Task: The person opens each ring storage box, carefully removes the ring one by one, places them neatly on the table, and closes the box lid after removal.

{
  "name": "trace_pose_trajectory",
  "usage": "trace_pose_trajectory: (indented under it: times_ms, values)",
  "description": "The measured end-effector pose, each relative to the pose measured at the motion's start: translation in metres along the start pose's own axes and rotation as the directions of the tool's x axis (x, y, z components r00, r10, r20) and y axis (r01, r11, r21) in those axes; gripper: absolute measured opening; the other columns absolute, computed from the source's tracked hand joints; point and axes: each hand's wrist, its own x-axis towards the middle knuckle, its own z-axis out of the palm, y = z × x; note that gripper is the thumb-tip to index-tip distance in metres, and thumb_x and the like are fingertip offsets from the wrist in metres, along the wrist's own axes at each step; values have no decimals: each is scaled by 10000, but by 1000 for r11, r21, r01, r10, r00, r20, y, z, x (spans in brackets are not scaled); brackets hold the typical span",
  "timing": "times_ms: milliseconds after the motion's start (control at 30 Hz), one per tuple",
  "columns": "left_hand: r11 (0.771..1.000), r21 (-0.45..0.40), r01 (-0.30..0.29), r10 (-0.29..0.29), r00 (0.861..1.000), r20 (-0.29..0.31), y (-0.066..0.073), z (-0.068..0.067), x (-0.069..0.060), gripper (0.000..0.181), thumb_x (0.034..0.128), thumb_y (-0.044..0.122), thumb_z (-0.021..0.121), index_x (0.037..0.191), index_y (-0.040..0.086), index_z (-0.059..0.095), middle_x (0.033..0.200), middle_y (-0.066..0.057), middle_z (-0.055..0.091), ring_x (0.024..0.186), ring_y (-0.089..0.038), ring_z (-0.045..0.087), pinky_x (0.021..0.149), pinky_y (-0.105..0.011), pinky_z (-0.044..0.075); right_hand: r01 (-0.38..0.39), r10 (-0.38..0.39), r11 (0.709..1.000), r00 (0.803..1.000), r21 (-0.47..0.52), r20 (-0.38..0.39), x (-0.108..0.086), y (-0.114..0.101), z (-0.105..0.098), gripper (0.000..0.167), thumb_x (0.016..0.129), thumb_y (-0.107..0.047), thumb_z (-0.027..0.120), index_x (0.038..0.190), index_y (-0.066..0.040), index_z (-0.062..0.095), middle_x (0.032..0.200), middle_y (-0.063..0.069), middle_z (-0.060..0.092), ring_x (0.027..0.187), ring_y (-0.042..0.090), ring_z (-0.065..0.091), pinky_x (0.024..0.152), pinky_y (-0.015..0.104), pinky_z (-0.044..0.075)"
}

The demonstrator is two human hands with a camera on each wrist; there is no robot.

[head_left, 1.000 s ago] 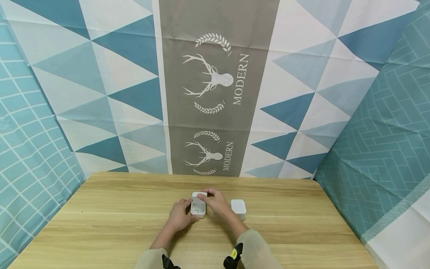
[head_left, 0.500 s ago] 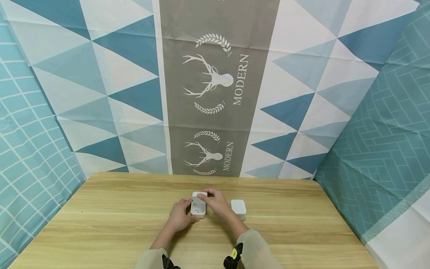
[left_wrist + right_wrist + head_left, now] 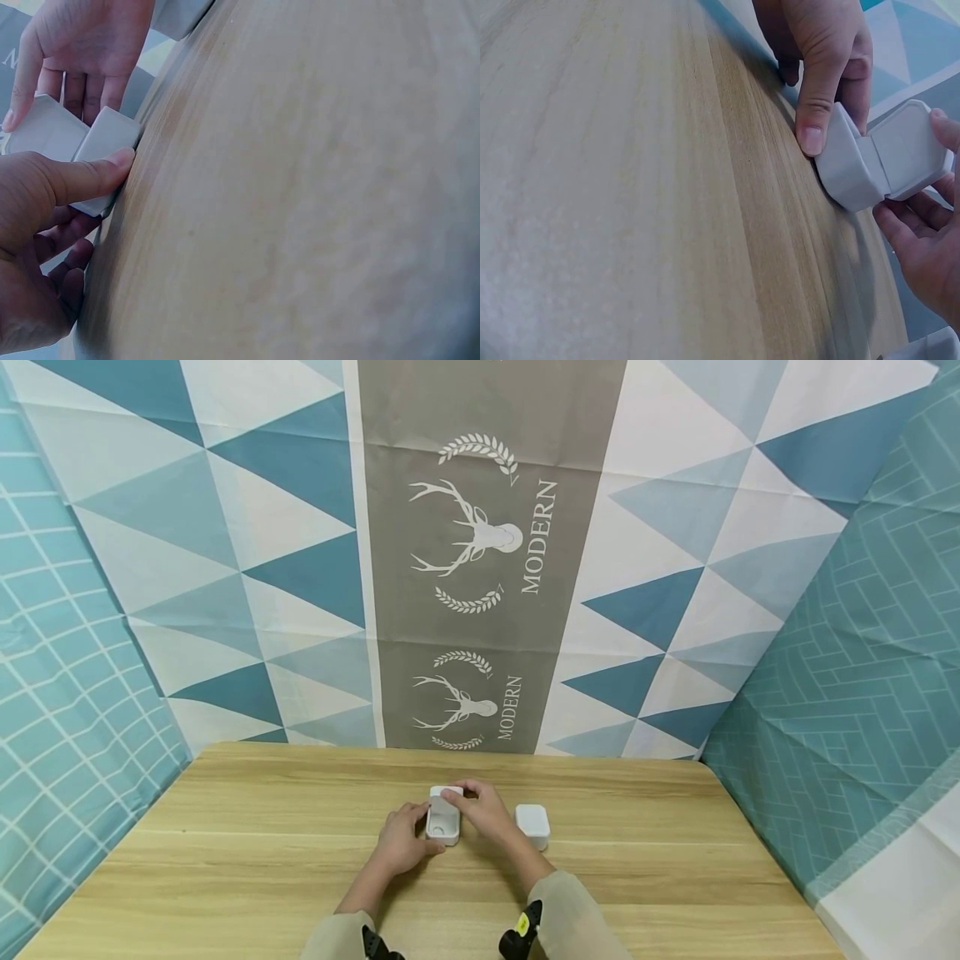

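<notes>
A small white box [image 3: 442, 832] stands on the wooden table with its hinged lid [image 3: 447, 795] raised. My left hand [image 3: 401, 840] grips the box's body from the left, thumb at the near side. From the right, my right hand [image 3: 483, 812] pinches the raised lid between thumb and fingers. In the left wrist view my left hand [image 3: 45, 240] has its thumb on the box body [image 3: 112, 139]. The right wrist view shows the open lid [image 3: 911, 142] held by my right hand [image 3: 930, 247]. The box's inside holds a round shape, too small to make out.
A second white box [image 3: 532, 823], closed, stands just right of my right hand on the wooden table [image 3: 637, 860]. Patterned cloth [image 3: 465, 693] hangs behind the table, with blue cloths at both sides.
</notes>
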Motion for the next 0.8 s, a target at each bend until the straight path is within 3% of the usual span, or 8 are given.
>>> trace_pose_trajectory:
  times_ms: [200, 367, 533, 700, 800]
  values:
    - [1000, -8, -2, 2, 1000, 1, 0, 1, 1, 707, 684, 215, 819, 1265, -68, 533, 1171, -159, 591, 1025, -307, 497, 903, -497, 419, -2, 2, 1000, 1000, 12, -8, 0, 0, -1, 298, 894, -294, 624, 1073, -63, 682, 1002, 69, 656, 947, 135, 550, 845, 298, 457]
    - [1000, -12, 3, -3, 1000, 3, 0, 2, 0, 710, 683, 216, 820, 1266, -68, 532, 1176, -159, 591, 1017, -297, 496, 901, -489, 422, 12, -12, 1000, 1000, 23, 7, -13, -24, -8, 294, 905, -222, 610, 1070, 16, 664, 983, 111, 645, 874, 121, 517, 750, 244, 449]
    - [1000, -11, 3, -3, 1000, 3, 1, 1, 1, 709, 686, 213, 818, 1268, -68, 530, 1177, -161, 589, 1021, -302, 496, 903, -492, 420, 24, -24, 1000, 1000, 11, 8, -20, -37, -11, 304, 916, -220, 593, 1083, 26, 656, 991, 119, 646, 871, 104, 513, 744, 224, 447]
    - [1000, -14, 1, 0, 1000, 3, 1, 1, 0, 710, 691, 216, 815, 1272, -71, 525, 1172, -160, 590, 1019, -298, 495, 903, -493, 421, 26, -26, 1000, 1000, 4, 0, -18, -35, -10, 298, 911, -216, 599, 1072, 28, 659, 980, 122, 646, 874, 114, 520, 761, 244, 455]
    - [1000, -12, 3, -3, 1000, 6, -1, 1, 0, 713, 698, 223, 811, 1277, -72, 519, 1171, -157, 589, 1021, -295, 495, 906, -493, 425, 9, -9, 1000, 1000, 9, -5, -11, -20, -6, 298, 902, -232, 612, 1070, 9, 664, 990, 112, 646, 904, 133, 533, 796, 279, 460]
